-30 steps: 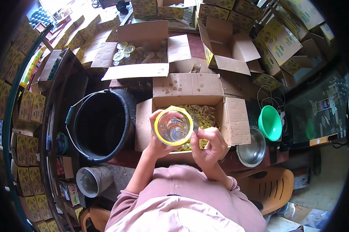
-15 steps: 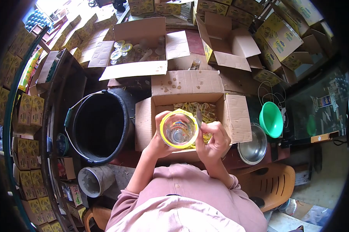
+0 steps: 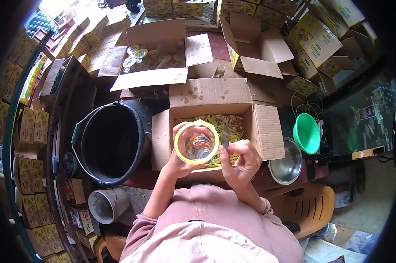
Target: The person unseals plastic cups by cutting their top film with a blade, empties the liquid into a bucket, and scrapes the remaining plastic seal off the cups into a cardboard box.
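Observation:
My left hand [image 3: 176,164] is wrapped around a clear plastic cup [image 3: 192,149] with a yellow rim, its open mouth tilted up toward me. A printed label shows through its wall. My right hand [image 3: 243,158] pinches a short knife [image 3: 225,135], blade upward, just beside the cup's right edge. Both hands are above an open cardboard box [image 3: 268,131]. Inside that box lie many thin yellow strips [image 3: 237,125], partly hidden by my hands and the cup.
A black bucket [image 3: 141,144] stands on the left, above a grey bucket [image 3: 123,204]. To the right are a green bowl [image 3: 307,133] and a metal bowl [image 3: 288,164]. Farther back, one carton [image 3: 156,33] contains several cups; a glass [image 3: 219,71] stands nearby.
The cup has shifted slightly left and tilted, showing more of its label. A wider gap separates its rim from the knife, which my right hand still holds.

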A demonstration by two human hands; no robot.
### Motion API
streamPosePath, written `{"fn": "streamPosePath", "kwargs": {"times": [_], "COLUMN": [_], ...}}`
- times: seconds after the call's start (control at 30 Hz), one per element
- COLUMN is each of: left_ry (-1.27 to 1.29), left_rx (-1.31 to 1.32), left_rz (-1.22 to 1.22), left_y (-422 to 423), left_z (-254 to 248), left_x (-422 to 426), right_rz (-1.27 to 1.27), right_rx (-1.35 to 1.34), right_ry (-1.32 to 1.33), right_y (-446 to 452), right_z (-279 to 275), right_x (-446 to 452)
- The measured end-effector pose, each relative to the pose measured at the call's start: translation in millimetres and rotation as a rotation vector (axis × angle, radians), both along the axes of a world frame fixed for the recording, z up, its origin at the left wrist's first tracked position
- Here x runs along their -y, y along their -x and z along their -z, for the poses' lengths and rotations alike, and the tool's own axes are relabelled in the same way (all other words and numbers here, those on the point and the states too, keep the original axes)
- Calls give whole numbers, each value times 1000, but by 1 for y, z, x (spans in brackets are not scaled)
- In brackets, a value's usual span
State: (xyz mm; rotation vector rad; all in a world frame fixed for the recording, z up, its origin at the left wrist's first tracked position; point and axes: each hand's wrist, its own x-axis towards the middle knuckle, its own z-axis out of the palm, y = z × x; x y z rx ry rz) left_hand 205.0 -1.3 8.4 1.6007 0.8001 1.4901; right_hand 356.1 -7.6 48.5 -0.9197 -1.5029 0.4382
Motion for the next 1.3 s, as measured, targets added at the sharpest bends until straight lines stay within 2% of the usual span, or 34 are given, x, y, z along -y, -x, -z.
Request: {"fn": "streamPosePath", "kwargs": {"times": [0.03,0.13,0.23,0.3,0.47,0.6,0.73,0.8,0.9,1.0,1.1,1.3], "left_ry": [40,63,117,78,-188,-93,-158,-175,-102,-49,-142,-87], "left_rx": [69,-43,58,11,-470,-267,-348,-414,-203,-185,-329,-205], "left_rz": [8,-1,31,25,-63,-40,-58,-46,-39,-12,-20,18], "left_y": [-1,3,-2,-1,13,7,11,12,6,6,8,4], "left_z": [-1,3,0,1,2,10,4,-1,2,3,1,10], "left_x": [1,2,4,4,-4,1,-2,-6,-4,-4,-7,-1], "right_rz": [5,-1,11,27,26,-10,-127,-109,-77,-41,-36,-53], "right_rx": [2,25,48,68,96,87,-13,-3,15,19,40,35], "right_ry": [-5,-29,-54,-66,-45,-34,52,44,37,23,5,14], "right_y": [1,3,3,2,1,-1,-6,-7,-7,-6,-7,-7], "right_z": [0,-2,0,-1,-5,-6,-2,0,2,1,-1,-2], "right_x": [1,0,-1,-2,-5,-11,-16,-14,-10,-7,-7,-10]}}
